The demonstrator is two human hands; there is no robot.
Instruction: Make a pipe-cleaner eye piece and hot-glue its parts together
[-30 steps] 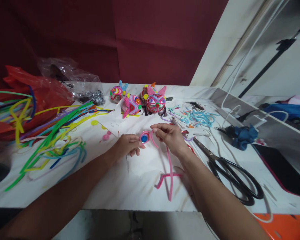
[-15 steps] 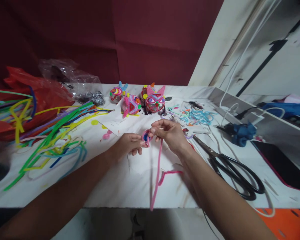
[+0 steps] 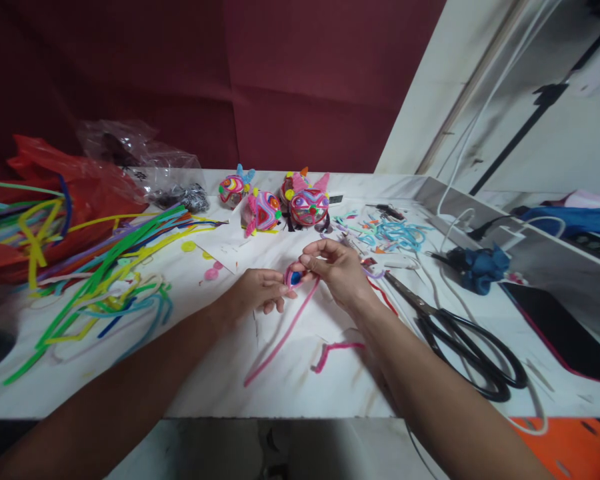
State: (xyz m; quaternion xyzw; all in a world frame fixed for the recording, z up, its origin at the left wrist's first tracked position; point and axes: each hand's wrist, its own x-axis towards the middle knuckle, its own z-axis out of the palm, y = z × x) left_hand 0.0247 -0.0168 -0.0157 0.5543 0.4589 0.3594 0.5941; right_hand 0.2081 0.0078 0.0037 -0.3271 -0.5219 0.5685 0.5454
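Observation:
Over the middle of the table, a small pink and blue coil of pipe cleaner (image 3: 295, 277) sits between my two hands. My left hand (image 3: 261, 289) pinches its left side with the fingertips. On the other side, my right hand (image 3: 333, 265) grips the coil's edge between thumb and fingers. A long pink pipe cleaner tail (image 3: 281, 341) runs down from below my right fingers toward the table's front. Beside my right forearm lies a bent, darker pink pipe cleaner (image 3: 337, 348), touched by neither hand. My fingers hide part of the coil.
Black-handled scissors (image 3: 463, 347) and a phone (image 3: 563, 330) lie at right. Pipe cleaners (image 3: 115, 273) spread on the left by a red plastic bag (image 3: 80, 183). Decorated animal figures (image 3: 307, 203) stand at the back, near blue scraps (image 3: 397, 233).
The long pink tail has swung left, from hanging nearly straight down to slanting toward the lower left. The coil has turned slightly; both hands have hardly moved.

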